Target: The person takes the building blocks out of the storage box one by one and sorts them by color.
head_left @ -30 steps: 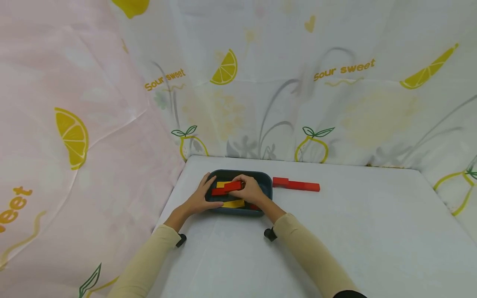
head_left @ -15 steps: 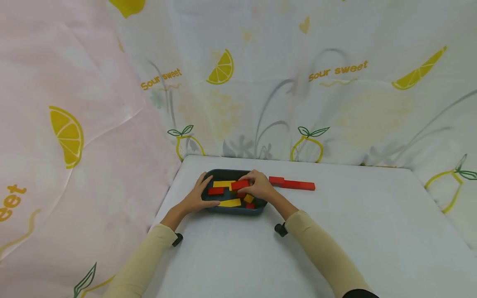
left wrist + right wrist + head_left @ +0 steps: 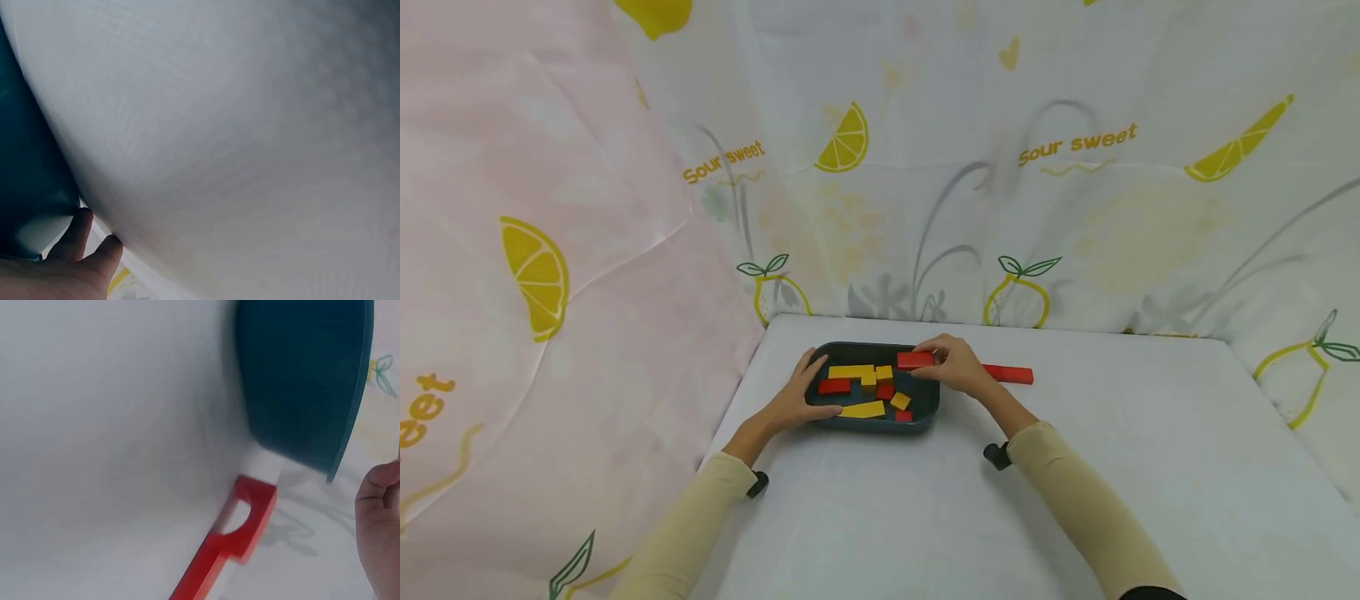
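A dark blue-green plastic bin [image 3: 872, 426] stands on the table with several yellow and red blocks in it. My left hand [image 3: 790, 406] holds the bin's left end, thumb over the near rim and fingers spread along the left side. My right hand [image 3: 961, 367] pinches a red block [image 3: 914, 360] between thumb and fingers, above the bin's far right corner. Below it lie a long yellow block [image 3: 862, 410], a red block [image 3: 834, 387] and a small yellow block [image 3: 900, 402]. In the right wrist view, the right hand [image 3: 381, 525] shows only partly, and its block is out of frame.
Right of the bin, a long red block [image 3: 1015, 374] lies on the white-covered table [image 3: 1112, 450]. A red arch block [image 3: 255, 525] with a rounded cutout adjoins it in the right wrist view. A lemon-print cloth [image 3: 925, 192] hangs behind the table.
My right hand has carried the red block rightward from the bin's middle to its far right corner, uncovering blocks inside. My left hand stays at the bin's left end.
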Action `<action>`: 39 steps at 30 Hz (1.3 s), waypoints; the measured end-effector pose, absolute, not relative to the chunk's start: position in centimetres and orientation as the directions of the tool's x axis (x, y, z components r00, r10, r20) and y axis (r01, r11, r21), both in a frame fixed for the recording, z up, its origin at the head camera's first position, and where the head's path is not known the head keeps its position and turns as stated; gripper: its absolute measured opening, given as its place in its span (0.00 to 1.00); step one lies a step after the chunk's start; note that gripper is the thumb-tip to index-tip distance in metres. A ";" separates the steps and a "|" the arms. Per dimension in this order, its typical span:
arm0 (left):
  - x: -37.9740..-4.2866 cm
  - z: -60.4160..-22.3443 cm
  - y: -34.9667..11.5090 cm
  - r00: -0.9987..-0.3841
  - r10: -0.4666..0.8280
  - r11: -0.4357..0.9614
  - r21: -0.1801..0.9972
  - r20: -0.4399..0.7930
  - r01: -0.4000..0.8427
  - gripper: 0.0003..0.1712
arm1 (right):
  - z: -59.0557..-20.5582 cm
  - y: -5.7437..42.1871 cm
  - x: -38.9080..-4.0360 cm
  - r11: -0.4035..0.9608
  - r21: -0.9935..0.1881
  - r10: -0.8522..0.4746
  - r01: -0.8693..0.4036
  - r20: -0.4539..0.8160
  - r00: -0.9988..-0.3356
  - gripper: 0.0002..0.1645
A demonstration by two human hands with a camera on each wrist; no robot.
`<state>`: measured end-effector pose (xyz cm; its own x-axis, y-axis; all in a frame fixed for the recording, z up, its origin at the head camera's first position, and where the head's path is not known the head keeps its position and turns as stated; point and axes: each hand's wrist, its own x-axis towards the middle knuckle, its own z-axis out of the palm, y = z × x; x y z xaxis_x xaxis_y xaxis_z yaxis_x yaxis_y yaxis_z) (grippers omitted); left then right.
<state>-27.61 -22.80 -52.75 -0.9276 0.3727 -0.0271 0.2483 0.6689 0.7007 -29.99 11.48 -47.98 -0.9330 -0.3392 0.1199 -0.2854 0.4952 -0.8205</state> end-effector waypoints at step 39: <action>-27.7 -52.6 -22.9 -0.930 0.366 0.687 0.686 -0.043 0.239 0.65 | -50.1 32.2 -28.5 0.776 -0.631 -0.068 0.000 -0.083 -0.994 0.26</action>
<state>-27.75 -22.95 -52.61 -0.9295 0.3663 -0.0429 0.2392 0.6875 0.6857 -28.53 32.16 -50.10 -0.9942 -0.0683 -0.0834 -0.0003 0.7758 -0.6310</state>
